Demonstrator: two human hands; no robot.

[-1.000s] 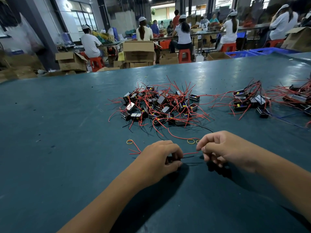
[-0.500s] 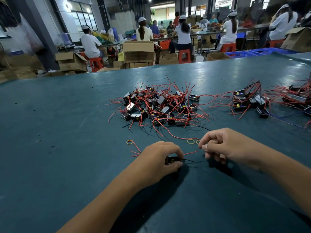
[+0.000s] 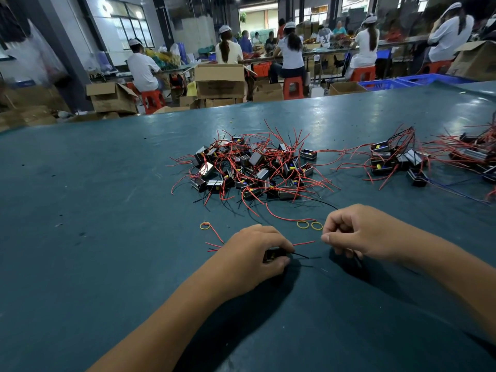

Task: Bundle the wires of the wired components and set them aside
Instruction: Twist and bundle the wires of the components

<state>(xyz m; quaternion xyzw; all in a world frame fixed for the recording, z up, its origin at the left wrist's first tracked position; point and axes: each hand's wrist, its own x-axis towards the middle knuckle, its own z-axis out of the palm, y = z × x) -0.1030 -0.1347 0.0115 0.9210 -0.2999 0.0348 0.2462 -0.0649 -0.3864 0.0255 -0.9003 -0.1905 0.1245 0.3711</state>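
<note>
Hands low on teal table [image 3: 80,210]: left hand [image 3: 252,253] grips small black component [image 3: 271,255], right hand [image 3: 357,234] pinches its wire ends. Rubber bands [image 3: 310,225] just beyond. Farther, tangled component pile [image 3: 252,167], second pile [image 3: 397,159] to the right. No readable writing.

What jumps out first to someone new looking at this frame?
The tangled pile of black components with red wires in the middle of the green table. Nearer the camera, the left hand grips one black component while the right hand pinches its wire. Two yellow rubber bands lie between pile and hands.
</note>
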